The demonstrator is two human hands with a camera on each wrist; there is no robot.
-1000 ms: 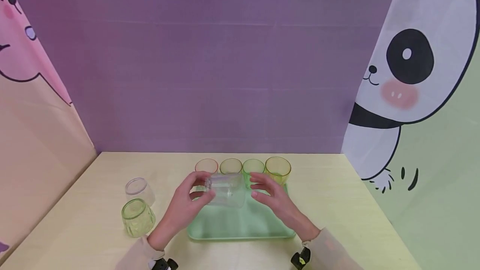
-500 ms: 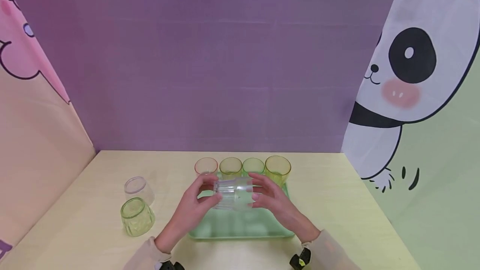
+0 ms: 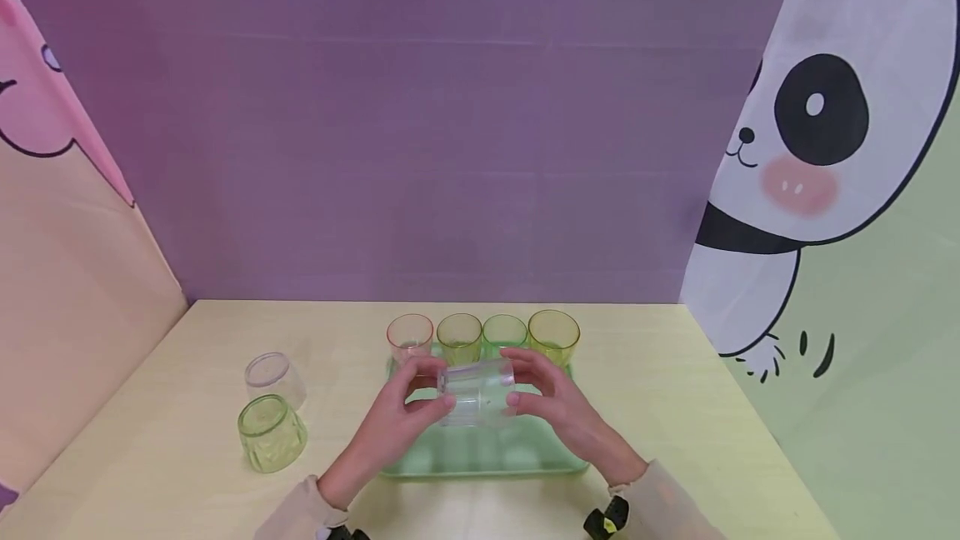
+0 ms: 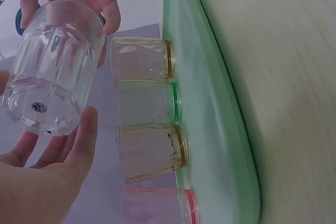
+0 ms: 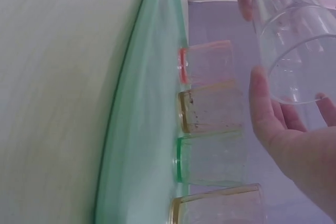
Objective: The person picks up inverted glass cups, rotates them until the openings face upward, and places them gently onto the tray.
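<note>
Left hand (image 3: 397, 417) pinches a clear glass (image 3: 476, 394) — right hand (image 3: 567, 415) seemingly pinches its rim.

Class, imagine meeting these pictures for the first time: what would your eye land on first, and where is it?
Probably the big panda drawing on the wall at the right of the head view. Next comes the clear glass, lying sideways between the left hand and right hand above the green tray. Behind it, four tinted glasses stand in a row along the tray's far side.
</note>
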